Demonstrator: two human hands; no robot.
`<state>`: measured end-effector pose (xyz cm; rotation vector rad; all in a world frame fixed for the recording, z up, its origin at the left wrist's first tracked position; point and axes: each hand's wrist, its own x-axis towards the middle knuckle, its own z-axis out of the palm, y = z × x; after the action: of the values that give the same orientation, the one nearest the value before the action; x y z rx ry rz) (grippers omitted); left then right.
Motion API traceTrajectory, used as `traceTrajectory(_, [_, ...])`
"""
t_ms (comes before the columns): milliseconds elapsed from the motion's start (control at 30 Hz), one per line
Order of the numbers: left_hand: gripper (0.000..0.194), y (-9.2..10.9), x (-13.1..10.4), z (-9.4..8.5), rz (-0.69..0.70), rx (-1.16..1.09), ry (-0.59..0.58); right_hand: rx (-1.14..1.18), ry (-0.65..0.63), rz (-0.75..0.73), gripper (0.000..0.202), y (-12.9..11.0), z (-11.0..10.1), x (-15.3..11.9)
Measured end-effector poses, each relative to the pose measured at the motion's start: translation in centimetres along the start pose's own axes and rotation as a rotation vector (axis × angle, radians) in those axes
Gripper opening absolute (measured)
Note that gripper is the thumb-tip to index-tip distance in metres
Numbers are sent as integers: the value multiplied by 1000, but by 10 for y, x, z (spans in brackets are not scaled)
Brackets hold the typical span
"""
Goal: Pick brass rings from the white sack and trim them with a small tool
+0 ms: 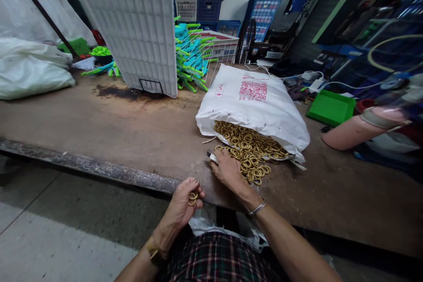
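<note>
My left hand (181, 202) is closed just in front of the table edge, with a few gold-coloured rings (193, 198) held in its curled fingers. On the tabletop, my right hand (228, 171) reaches to the near left side of a heap of the same rings (253, 144). A small white object with a dark tip (212, 156) shows at its thumb and fingers; its kind is unclear. The heap spills from the mouth of a white sack (254, 97) with red print, lying on its side.
A tall white ribbed panel (142, 31) stands on the brown table (99, 128). Behind it are green and blue plastic pieces (191, 53). At the right are a green tray (331, 107) and a pink cylinder (353, 130). A white bag (29, 68) lies far left.
</note>
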<state>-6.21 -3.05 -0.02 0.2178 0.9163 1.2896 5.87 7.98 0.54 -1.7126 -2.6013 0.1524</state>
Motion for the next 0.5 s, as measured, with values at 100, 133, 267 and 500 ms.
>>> traceTrajectory(100, [31, 0, 7, 6, 73, 158, 48, 44, 53, -14, 18, 0, 2, -3])
traceTrajectory(133, [33, 0, 10, 7, 103, 212, 77, 65, 69, -20, 16, 0, 1, -4])
traceTrajectory(267, [44, -1, 21, 12, 168, 390, 139, 189, 129, -58, 14, 2, -2, -10])
traceTrajectory(500, [37, -4, 29, 22, 173, 500, 75, 551, 216, -182, 10, 9, -4, -27])
